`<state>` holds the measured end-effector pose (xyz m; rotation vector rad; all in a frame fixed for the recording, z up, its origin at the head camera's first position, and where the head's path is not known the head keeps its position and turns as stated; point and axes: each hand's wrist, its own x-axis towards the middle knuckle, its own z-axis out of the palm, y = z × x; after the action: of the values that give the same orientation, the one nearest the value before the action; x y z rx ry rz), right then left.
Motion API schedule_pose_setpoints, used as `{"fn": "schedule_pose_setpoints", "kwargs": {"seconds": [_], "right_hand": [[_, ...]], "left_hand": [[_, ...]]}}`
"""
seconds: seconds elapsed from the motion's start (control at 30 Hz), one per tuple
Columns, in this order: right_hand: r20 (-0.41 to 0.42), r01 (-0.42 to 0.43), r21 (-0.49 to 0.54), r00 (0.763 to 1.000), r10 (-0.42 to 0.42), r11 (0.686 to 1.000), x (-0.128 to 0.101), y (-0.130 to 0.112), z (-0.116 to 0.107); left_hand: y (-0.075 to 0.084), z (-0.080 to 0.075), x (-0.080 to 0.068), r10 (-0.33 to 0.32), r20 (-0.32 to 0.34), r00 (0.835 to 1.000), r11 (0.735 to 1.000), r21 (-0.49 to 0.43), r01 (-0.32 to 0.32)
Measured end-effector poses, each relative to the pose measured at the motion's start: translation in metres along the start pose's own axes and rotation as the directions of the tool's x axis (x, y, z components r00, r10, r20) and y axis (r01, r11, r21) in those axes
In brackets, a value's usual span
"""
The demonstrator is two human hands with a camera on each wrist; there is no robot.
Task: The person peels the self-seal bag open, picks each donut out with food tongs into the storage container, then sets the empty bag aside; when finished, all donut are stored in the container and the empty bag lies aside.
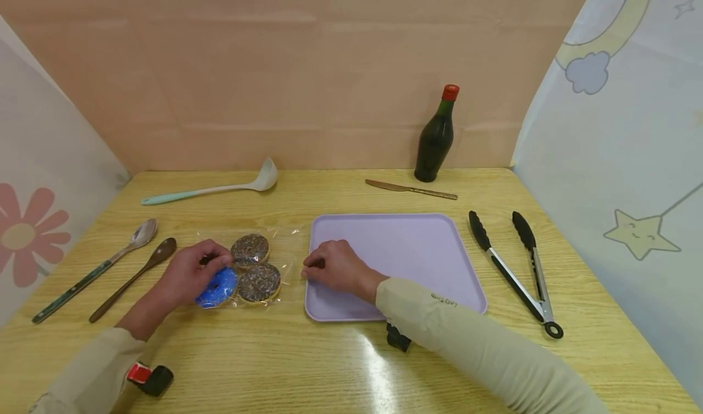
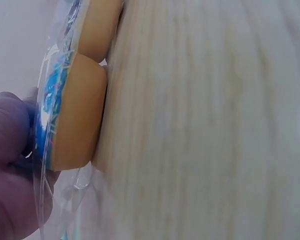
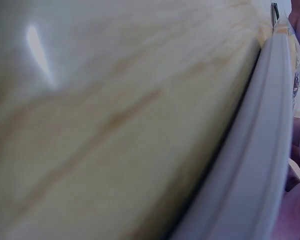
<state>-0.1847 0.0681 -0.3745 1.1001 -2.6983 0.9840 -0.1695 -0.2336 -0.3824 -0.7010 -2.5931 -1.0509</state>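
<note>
A clear plastic bag [image 1: 288, 249] lies on the table with three doughnuts in it. Two are dark with sprinkles, an upper doughnut [image 1: 249, 249] and a lower doughnut [image 1: 259, 283]; the third is a blue-iced doughnut [image 1: 221, 287]. My left hand [image 1: 192, 273] pinches the bag at its left side, beside and partly over the blue doughnut. In the left wrist view the film passes in front of that hand [image 2: 12, 165]. My right hand [image 1: 337, 270], fingers curled, pinches the bag's right edge above the left rim of a lilac tray [image 1: 395, 249].
Left of the bag lie a green-handled spoon [image 1: 104, 270] and a brown wooden spoon [image 1: 134, 276]. Behind are a ladle [image 1: 214, 189], a gold knife [image 1: 412, 189] and a dark bottle [image 1: 436, 139] with a red cap. Tongs [image 1: 519, 279] lie spread right of the tray.
</note>
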Motion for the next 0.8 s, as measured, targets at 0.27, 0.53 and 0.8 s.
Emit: {"fn": "schedule_pose_setpoints", "kwargs": {"seconds": [0.27,0.53,0.8], "right_hand": [[-0.004,0.019,-0.008,1.000,-0.019,1.000,-0.001,0.000,0.000],[0.000,0.031,-0.005,1.000,-0.031,0.999,-0.001,-0.001,-0.001],[0.008,0.020,-0.001,1.000,-0.020,1.000,-0.002,-0.001,-0.001]], "left_hand": [[-0.008,-0.001,-0.003,-0.024,-0.034,0.999,0.992,-0.123,0.020],[-0.016,-0.003,-0.005,-0.039,-0.058,0.998,0.977,-0.212,0.026],[-0.017,-0.006,-0.006,-0.060,-0.081,0.995,0.968,-0.247,0.038]]}}
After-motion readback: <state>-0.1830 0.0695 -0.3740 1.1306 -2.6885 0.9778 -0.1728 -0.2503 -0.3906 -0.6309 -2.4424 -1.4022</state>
